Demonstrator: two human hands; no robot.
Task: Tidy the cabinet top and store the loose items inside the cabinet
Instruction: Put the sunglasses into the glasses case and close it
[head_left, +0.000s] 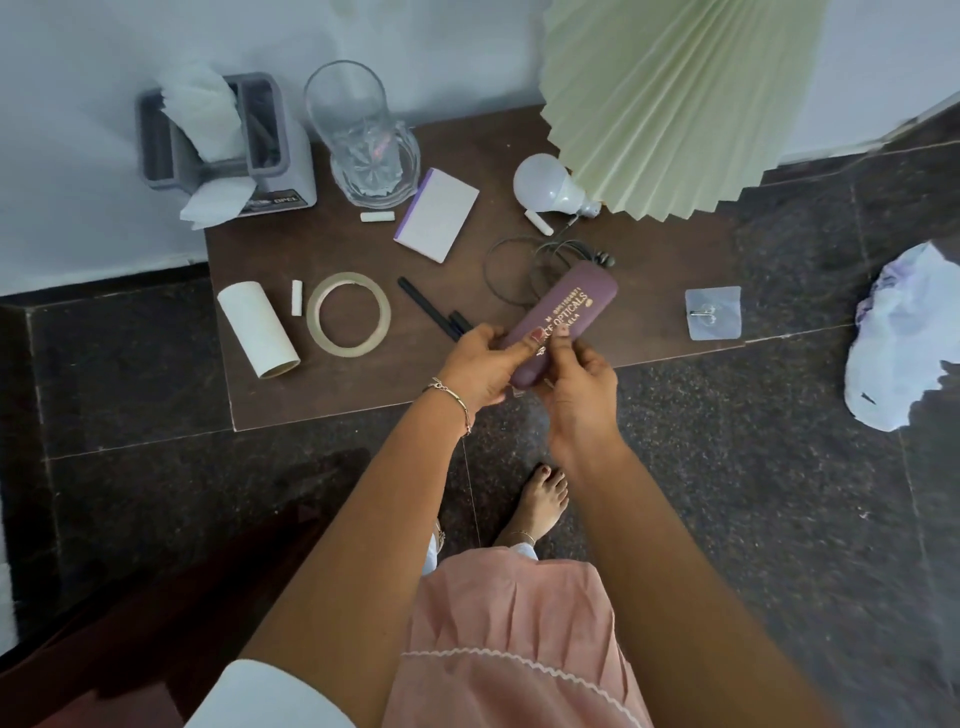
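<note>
A purple spectacle case (576, 301) with gold lettering is held above the front of the brown cabinet top (363, 387). My left hand (480, 366) grips its near end from the left, and my right hand (579, 387) grips it from the right. Loose on the top lie a cardboard tube (257, 328), a tape ring (348, 314), black pens (431, 309), a white notepad (437, 213), a white bulb (550, 184), chalk pieces (377, 216), a coiled black cable (524, 270) and a clear packet (712, 313).
A grey organiser (218, 140) with tissues and a tall glass (363, 135) stand at the back left. A pleated green lampshade (670, 98) overhangs the back right. A crumpled white bag (904, 338) lies on the dark stone floor to the right. My bare foot (540, 501) is below the cabinet's front edge.
</note>
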